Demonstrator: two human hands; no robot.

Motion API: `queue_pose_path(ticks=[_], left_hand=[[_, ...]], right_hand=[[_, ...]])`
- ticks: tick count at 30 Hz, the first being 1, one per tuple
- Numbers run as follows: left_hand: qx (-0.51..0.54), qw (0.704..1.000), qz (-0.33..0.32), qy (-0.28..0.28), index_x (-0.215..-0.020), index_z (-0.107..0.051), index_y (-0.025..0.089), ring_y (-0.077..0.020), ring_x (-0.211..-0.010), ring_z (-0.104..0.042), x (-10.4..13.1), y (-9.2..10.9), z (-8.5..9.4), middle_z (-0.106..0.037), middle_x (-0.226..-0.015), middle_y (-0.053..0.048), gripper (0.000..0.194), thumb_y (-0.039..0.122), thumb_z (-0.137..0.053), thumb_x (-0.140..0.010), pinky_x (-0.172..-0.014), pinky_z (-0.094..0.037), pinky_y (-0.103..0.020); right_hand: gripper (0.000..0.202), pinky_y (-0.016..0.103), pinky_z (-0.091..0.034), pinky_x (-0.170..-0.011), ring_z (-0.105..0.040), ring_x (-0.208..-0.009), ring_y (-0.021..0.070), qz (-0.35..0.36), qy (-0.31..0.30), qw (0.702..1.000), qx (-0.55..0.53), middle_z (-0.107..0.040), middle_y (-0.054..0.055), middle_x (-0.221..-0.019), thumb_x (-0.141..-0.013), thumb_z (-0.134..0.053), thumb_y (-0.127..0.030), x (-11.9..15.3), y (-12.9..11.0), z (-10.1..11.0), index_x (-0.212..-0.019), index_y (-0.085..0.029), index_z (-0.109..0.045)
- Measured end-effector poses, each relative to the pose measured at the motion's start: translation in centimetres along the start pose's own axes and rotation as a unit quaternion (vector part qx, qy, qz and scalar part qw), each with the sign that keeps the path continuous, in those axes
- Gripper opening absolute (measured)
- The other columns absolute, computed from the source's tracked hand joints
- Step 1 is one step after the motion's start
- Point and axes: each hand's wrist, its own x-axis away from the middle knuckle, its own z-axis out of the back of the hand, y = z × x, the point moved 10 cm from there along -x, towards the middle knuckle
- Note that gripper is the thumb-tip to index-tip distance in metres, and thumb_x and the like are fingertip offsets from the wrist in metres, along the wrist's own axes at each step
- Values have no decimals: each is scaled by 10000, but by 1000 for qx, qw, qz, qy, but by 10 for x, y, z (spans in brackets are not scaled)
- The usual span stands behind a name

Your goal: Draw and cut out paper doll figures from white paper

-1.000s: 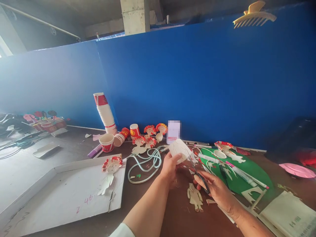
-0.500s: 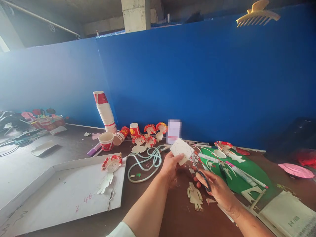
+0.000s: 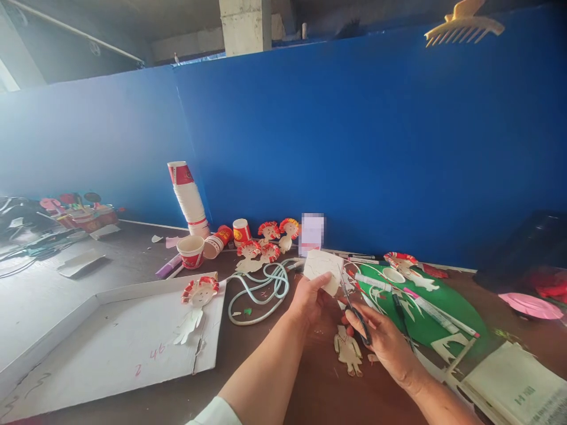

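Head view: over the dark brown tabletop (image 3: 323, 395), the left hand (image 3: 312, 295) has turned the small white paper piece with thin drawn lines (image 3: 321, 265) since half a second ago, so that it sits squarer, its right edge facing the metal-bladed, black-handled scissors (image 3: 349, 303). The left thumb lies on top of the paper, pinching it against the fingers beneath, at its lower right part. The right hand (image 3: 383, 339) has shifted slightly leftward with the scissors; its thumb and fingers are curled about the handles, and the blades point up along the paper's right side. Whether those thin blades are parted, or actually biting into the edge, is too fine to tell from here. For the work, the turn seems to offer the blades a fresh line along that side; as most of the piece looks whole, I judge the cutting to be far from finished. Below the right hand, apart from the paper, a cream paper body-shaped cutout (image 3: 348, 352) lies flat on the tabletop, while a pale blue looped cable (image 3: 248, 322) rests left of the hands and a green rounded sheet (image 3: 460, 304) lies to their right.
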Motion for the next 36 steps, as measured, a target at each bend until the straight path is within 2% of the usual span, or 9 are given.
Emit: queue_pose_path(ticks=[3,8,12,17,20,25,31,36], left_hand=[[2,1000,6,-12,-999,-622,128,-178,-691,-650,2,-3,-6,-687,-889,-95,380,236,-735,-653,-638,-509,-278],[-11,999,44,0,-932,-619,99,-156,-579,-612,5,-13,-5,-673,-779,-96,346,291,-723,-665,-582,-475,-272],[-11,999,33,16,-911,-619,115,-164,-617,-616,5,-10,-3,-671,-791,-91,331,275,-737,-647,-595,-468,-272],[-6,1000,-5,19,-942,-632,132,-152,-698,-620,2,-1,-1,-681,-921,-90,361,217,-760,-615,-647,-467,-255],[-29,999,-18,10,-920,-652,120,-157,-689,-617,1,2,-1,-687,-903,-100,354,241,-768,-608,-658,-459,-266],[-70,997,-42,-10,-925,-676,122,-159,-672,-611,0,6,-1,-692,-876,-101,374,303,-769,-611,-660,-446,-275],[-130,990,-46,4,-953,-679,132,-126,-630,-568,-3,8,6,-681,-859,-83,399,339,-755,-621,-561,-380,-229],[-124,991,-44,0,-930,-670,130,-114,-597,-545,-1,10,2,-666,-815,-70,380,334,-753,-621,-550,-373,-229]], right_hand=[[482,264,-467,-607,-607,-765,213,6,10,1000,-14,-679,12,-817,-788,-578,-530,0,0,1,-1172,-242,-621],[435,264,-449,-575,-599,-727,205,15,31,999,-16,-672,11,-801,-781,-579,-526,2,-5,3,-1105,-243,-649],[434,252,-424,-541,-581,-703,195,7,37,999,-18,-654,9,-756,-768,-579,-544,3,-7,3,-1062,-234,-658],[467,239,-395,-512,-540,-647,169,-9,31,999,-37,-621,2,-726,-747,-594,-560,5,-6,1,-1061,-218,-645],[451,245,-388,-499,-503,-588,153,-9,21,999,-33,-583,-2,-663,-759,-579,-564,5,-6,-2,-1005,-195,-660],[462,243,-387,-486,-503,-585,152,-8,33,999,-11,-584,0,-671,-754,-570,-588,5,-6,1,-994,-203,-658],[391,240,-380,-522,-491,-614,152,12,11,1000,3,-573,-12,-647,-802,-564,-536,2,-4,0,-991,-209,-663],[324,227,-362,-501,-471,-600,139,14,-6,1000,3,-573,-21,-653,-832,-544,-509,0,1,-1,-923,-216,-651]])
